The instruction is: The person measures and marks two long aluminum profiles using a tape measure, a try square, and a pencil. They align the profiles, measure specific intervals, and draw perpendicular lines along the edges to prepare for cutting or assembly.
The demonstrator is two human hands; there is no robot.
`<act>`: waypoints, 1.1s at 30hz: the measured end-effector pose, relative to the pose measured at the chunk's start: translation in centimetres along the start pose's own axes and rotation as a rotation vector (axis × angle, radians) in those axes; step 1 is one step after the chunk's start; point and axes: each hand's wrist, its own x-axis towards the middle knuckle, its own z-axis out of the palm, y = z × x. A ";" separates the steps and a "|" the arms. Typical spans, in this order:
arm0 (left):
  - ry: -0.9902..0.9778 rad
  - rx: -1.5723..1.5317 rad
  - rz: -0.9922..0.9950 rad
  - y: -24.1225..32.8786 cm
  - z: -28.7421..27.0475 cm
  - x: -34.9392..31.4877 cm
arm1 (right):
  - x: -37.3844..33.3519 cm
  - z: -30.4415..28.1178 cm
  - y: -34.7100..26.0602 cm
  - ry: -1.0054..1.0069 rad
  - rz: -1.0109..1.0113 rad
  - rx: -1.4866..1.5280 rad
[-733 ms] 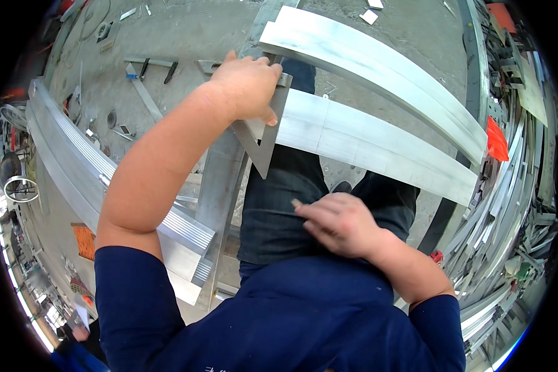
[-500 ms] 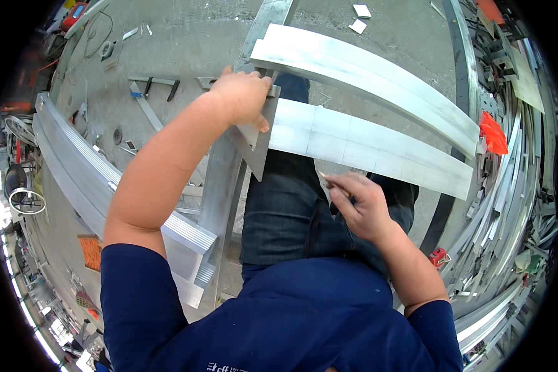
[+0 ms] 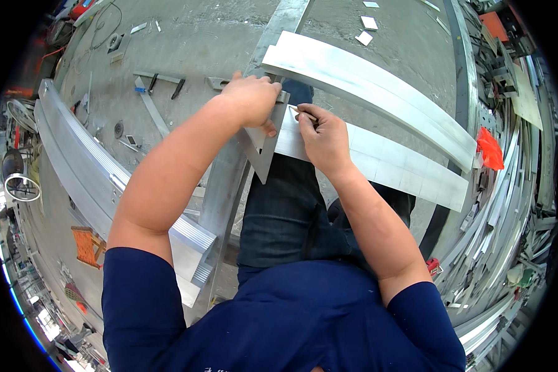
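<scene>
Silvery metal is seen in the nearer bar [image 3: 390,158], which is laid crosswise above the dark trousers [image 3: 279,217] and is crossed by faint lines. At the bar's left end, a triangular metal square [image 3: 264,167] is gripped by the left hand [image 3: 251,101], with the fingers curled over its far edge and the thumb pressed at its inner opening. That end of the bar is overlapped by the square's straight edge. Over the same end, just right of the square, a thin pencil-like tool [image 3: 299,112] is pinched between the thumb and fingers of the right hand [image 3: 325,139]. Whether the bar is touched by the tool's tip cannot be told.

Beyond the bar, a longer pair of stacked metal lengths [image 3: 366,87] is set roughly alongside it. To the bar's left, a grey steel beam [image 3: 220,186] is partly covered by the left arm, and farther left ribbed profiles [image 3: 84,146] are laid out. Past the bar's right end, an orange-red bag [image 3: 490,150] and a heap of metal strips [image 3: 499,208] are seen. Well beyond the bar, small white pieces [image 3: 369,23] are scattered on the floor [image 3: 229,46].
</scene>
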 end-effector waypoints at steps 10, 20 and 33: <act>0.035 0.006 0.021 -0.4 0.3 0.0 | -0.5 0.4 -0.4 -0.021 -0.220 -0.184; -0.018 -0.012 0.001 0.1 -0.2 0.0 | -12.4 -3.4 -0.8 -0.640 -0.460 -0.301; 0.316 -0.405 -0.030 -5.6 -1.4 -3.6 | -17.5 -13.0 0.5 -0.276 -0.136 -0.122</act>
